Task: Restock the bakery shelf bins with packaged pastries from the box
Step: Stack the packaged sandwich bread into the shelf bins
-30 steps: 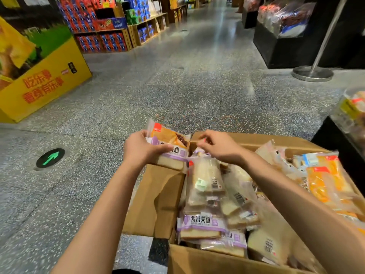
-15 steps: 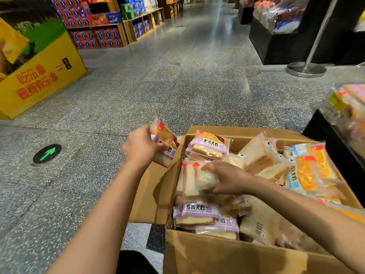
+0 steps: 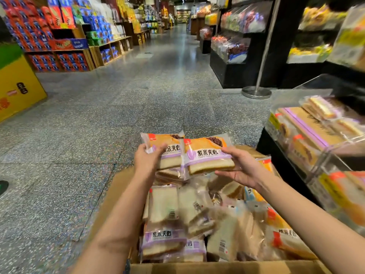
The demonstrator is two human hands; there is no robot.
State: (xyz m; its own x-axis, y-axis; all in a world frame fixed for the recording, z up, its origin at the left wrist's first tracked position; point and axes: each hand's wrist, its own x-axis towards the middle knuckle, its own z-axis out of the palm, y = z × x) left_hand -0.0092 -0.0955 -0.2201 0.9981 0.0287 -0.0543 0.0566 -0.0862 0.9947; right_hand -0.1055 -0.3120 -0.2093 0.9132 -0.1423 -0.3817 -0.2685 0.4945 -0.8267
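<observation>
Head view: mid-restock, left hand (image 3: 147, 160) gripping one purple-label pastry pack (image 3: 169, 149), right hand (image 3: 240, 167) pinching another (image 3: 207, 156), both above the open box (image 3: 217, 266); next, probably a carry right into the clear shelf bin (image 3: 316, 135).

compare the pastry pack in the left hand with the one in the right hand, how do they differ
The left hand grips the left pack from above, covering part of its label; the right hand cradles the right pack from below, label fully readable. The right pack overlaps the left pack's edge, lying in front. Both share the same orange-and-purple wrapper and are held above the box.
</observation>
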